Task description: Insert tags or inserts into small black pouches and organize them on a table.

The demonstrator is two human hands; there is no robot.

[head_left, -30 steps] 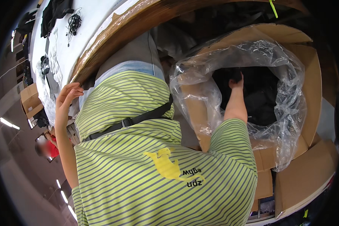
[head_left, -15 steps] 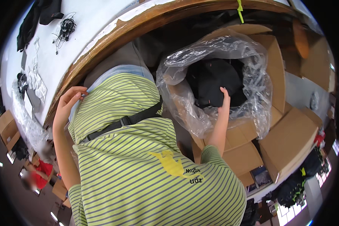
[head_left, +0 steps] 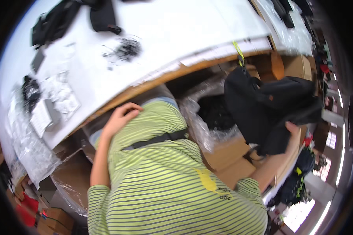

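Note:
My right hand (head_left: 292, 135) grips a floppy black bag-like fabric piece (head_left: 259, 113) by its near right side, raised above the carton. A small orange tag shows on the cloth. Beneath it stands an open cardboard carton (head_left: 228, 153) with a clear plastic liner (head_left: 200, 131). More black items (head_left: 215, 113) lie inside, partly covered by the lifted piece. My left hand (head_left: 122, 118) rests on my striped shirt near the waist, holding nothing, its fingers loosely extended and thumb apart.
A white worktable (head_left: 176, 35) with a wooden edge curves across the front. On it lie a tangle of black cords (head_left: 128, 49), black fabric pieces (head_left: 102, 17) and a plastic bag (head_left: 31, 145). A yellow-green strap (head_left: 238, 53) hangs at the edge. Another carton (head_left: 72, 176) stands at left.
My right hand has lifted the black fabric piece out of the lined carton and moved it right. My left hand has settled on the shirt. The view has turned, showing more table.

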